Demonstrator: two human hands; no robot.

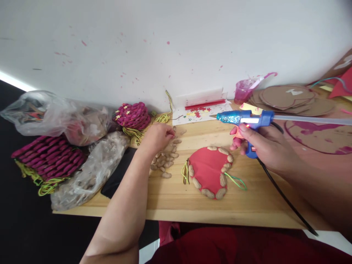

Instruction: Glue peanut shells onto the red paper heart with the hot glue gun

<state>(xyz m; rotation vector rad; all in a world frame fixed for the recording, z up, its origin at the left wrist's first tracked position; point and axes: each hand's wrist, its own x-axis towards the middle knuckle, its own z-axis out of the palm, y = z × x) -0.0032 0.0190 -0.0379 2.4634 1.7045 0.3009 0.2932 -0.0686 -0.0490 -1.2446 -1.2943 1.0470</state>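
My right hand [261, 141] grips a blue glue gun [247, 119], its nozzle pointing left and a long clear glue stick coming out of its back. Below the nozzle lies a red heart shape [205, 168] with several peanuts along its edge and gaps at the upper left. Yellow strings [185, 171] stick out on its left, and green strings [236, 179] on its right. Over the loose peanuts [163, 159], my left hand [159, 135] has its fingers pinched together. What is between its fingertips, if anything, is hidden.
Star confetti [198, 113] lies on white paper by the wall. A pink cup [242, 91] and cardboard shapes [286, 97] stand at the back right. On the left are plastic bags [90, 172] and magenta peanut-covered pieces [49, 157]. The glue gun's black cord [286, 198] runs to the front edge.
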